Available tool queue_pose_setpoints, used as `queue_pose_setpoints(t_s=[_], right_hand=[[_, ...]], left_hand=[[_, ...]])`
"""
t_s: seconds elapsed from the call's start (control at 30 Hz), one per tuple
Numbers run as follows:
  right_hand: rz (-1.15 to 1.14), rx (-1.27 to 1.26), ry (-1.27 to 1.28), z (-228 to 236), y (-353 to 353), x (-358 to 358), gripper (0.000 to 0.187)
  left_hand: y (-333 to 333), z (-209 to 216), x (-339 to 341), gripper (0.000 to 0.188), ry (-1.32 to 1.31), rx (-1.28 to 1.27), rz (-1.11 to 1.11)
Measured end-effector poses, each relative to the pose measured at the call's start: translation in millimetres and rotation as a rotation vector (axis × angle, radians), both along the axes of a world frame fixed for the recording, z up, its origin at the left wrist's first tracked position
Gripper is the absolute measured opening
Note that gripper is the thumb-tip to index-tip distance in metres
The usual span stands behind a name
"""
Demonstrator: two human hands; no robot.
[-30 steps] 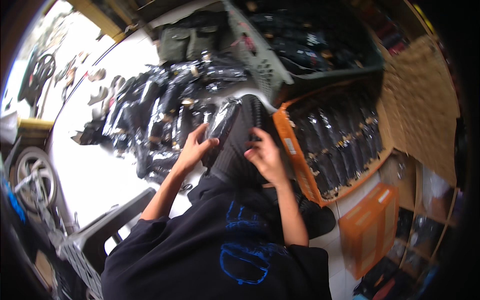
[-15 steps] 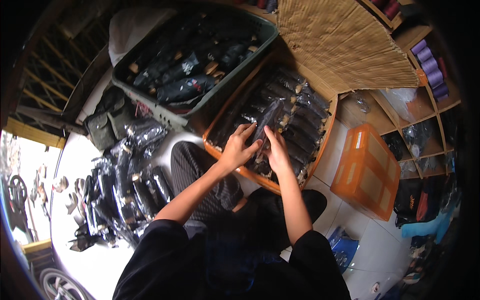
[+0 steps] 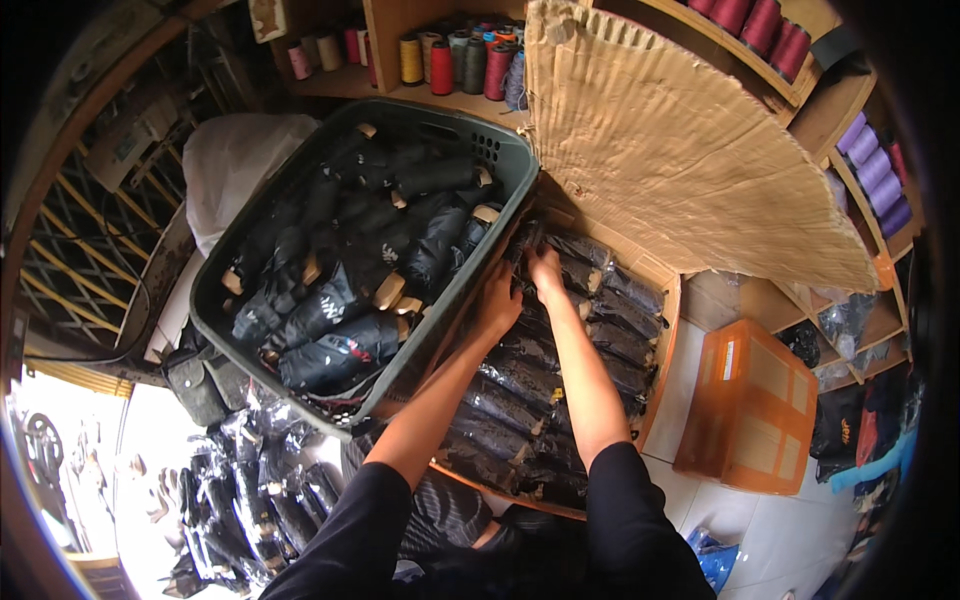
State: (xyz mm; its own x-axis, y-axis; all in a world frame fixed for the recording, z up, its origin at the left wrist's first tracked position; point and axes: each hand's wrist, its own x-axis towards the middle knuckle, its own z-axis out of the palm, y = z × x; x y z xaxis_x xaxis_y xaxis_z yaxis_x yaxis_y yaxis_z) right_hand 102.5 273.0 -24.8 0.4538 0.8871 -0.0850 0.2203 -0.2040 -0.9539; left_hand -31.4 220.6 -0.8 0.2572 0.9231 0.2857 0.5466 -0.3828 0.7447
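Both of my hands are at the far left corner of a carton [image 3: 662,385] packed with rows of dark cylindrical bundles [image 3: 520,382] in clear plastic, several with pale ends. My right hand [image 3: 546,277] has its fingers closed on one plastic-wrapped dark bundle [image 3: 524,240] at that corner. Beside it, my left hand [image 3: 498,306] reaches in along the basket's side, its fingers curled against the same bundle and partly hidden. A dark green plastic basket [image 3: 365,412] stands against the carton's left side, heaped with dark, pale-ended bundles [image 3: 340,352] without shiny wrap.
A raised cardboard flap [image 3: 690,150] stands behind the carton. An orange taped box [image 3: 750,405] is at right, beside wooden shelves. Thread spools [image 3: 441,68] line the back shelf. More plastic-wrapped bundles [image 3: 250,490] lie on the floor at left, near a grey-green bag [image 3: 205,385].
My hands have moved from the carton's middle to its far left corner, carrying the wrapped bundle. The view has shifted, showing more of the back shelf.
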Motion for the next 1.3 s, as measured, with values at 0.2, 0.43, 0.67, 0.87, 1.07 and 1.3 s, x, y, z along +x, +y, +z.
queue_pose_setpoints(t_s=[0.2,0.43,0.67,0.87,1.07,1.3], right_hand=[[-0.111,-0.057,-0.314,4.2,12.2,-11.2,0.044],[-0.041,-0.07,-0.572,20.4,14.1,-18.7,0.038],[0.255,0.156,-0.989,10.8,-1.0,-1.9,0.044],[0.286,0.22,-1.093,-2.6,12.7,5.1,0.052],[0.327,0.184,-1.08,-23.6,25.8,2.5,0.049],[0.425,-0.008,-1.113,4.2,30.3,19.3,0.063]], left_hand=[[-14.5,2.3,4.7,0.06,0.175,0.062,0.045],[-18.2,-9.3,4.1,0.068,0.295,0.099,0.016],[-7.7,-30.3,6.7,0.066,0.371,0.105,0.044],[-9.3,-29.3,0.8,0.062,0.461,0.118,0.003],[-1.3,-44.0,5.7,0.064,0.435,0.139,0.033],[7.0,-25.3,-3.2,0.066,0.398,0.024,-0.079]])
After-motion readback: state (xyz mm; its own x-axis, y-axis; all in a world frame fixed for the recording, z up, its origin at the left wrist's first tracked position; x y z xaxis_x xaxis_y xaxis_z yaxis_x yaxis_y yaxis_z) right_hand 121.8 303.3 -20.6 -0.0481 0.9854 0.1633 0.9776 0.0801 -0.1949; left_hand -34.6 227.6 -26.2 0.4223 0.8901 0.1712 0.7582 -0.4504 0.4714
